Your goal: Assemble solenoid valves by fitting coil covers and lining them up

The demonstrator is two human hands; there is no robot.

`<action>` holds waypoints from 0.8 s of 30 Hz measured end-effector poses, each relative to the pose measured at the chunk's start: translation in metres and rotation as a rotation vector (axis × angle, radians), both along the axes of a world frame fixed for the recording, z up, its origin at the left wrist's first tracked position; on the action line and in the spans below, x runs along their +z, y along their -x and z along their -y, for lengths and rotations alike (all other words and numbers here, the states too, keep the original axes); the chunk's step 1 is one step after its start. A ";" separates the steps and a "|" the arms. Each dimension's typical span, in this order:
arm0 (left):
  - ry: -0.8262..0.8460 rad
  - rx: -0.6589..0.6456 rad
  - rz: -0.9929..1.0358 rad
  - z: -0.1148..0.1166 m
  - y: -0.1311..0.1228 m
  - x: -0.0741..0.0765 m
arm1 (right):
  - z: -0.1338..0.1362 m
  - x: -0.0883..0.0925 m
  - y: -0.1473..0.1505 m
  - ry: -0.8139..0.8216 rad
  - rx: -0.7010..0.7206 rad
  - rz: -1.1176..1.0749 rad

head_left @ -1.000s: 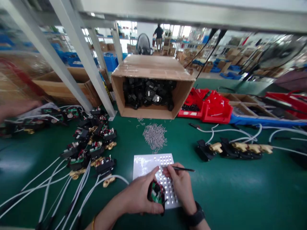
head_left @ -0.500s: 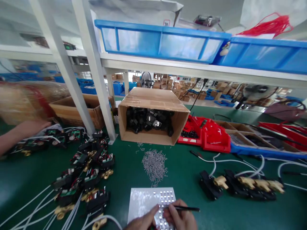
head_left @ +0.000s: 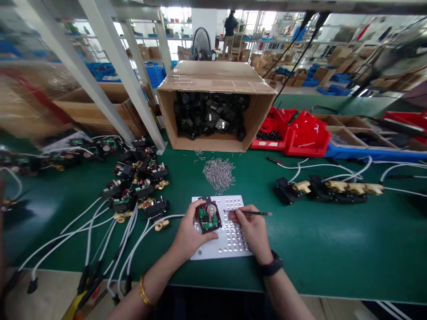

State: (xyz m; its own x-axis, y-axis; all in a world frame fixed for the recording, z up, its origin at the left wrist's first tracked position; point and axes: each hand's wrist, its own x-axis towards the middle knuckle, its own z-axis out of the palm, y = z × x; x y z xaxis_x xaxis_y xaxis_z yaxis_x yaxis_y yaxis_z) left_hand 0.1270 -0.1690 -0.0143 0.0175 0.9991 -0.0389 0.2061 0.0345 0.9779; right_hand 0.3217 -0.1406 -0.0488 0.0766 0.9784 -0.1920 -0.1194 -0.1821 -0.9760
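My left hand (head_left: 189, 233) grips a small black unit with a green circuit board and a round metal disc (head_left: 208, 216), held face up over a white sheet (head_left: 220, 248) dotted with rows of small shiny stickers. My right hand (head_left: 253, 227) pinches thin black tweezers (head_left: 256, 214) whose free end points right, its fingers resting on the sheet just right of the unit. A white cable (head_left: 140, 240) runs from the unit toward the left.
A pile of small metal pins (head_left: 219, 173) lies beyond the sheet. Behind it an open cardboard box (head_left: 213, 104) holds black parts. Wired units with brass fittings (head_left: 136, 186) crowd the left; more (head_left: 328, 189) lie right. Red bins (head_left: 293, 133) stand behind.
The view swung up to the shelf and back down. My left hand has turned the unit face up and raised it higher on the sheet. The right hand keeps the tweezers.
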 end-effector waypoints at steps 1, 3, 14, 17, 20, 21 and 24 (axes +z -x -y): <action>-0.006 0.003 0.014 -0.001 -0.001 -0.002 | 0.001 0.003 -0.001 0.006 -0.003 -0.015; -0.022 -0.008 0.058 -0.001 -0.003 -0.007 | 0.003 0.012 -0.001 0.039 -0.014 -0.084; -0.042 -0.039 0.119 0.006 -0.003 -0.014 | 0.027 0.061 0.034 0.126 0.013 -0.493; -0.056 -0.030 0.064 0.006 -0.005 -0.010 | 0.027 0.060 0.037 0.121 -0.017 -0.403; -0.057 -0.025 0.045 0.005 -0.006 -0.008 | 0.027 0.059 0.036 0.115 -0.031 -0.364; -0.055 -0.023 0.045 0.005 -0.007 -0.007 | 0.027 0.058 0.036 0.113 -0.034 -0.355; -0.050 -0.019 0.052 0.005 -0.007 -0.007 | 0.027 0.058 0.037 0.111 -0.044 -0.327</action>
State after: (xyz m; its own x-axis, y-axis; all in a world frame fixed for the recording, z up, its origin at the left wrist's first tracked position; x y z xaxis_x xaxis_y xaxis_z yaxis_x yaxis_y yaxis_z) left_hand 0.1344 -0.1735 -0.0211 0.0375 0.9992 0.0128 0.1554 -0.0185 0.9877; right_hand 0.2846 -0.1679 0.0088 0.0355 0.9474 -0.3181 -0.4329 -0.2723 -0.8593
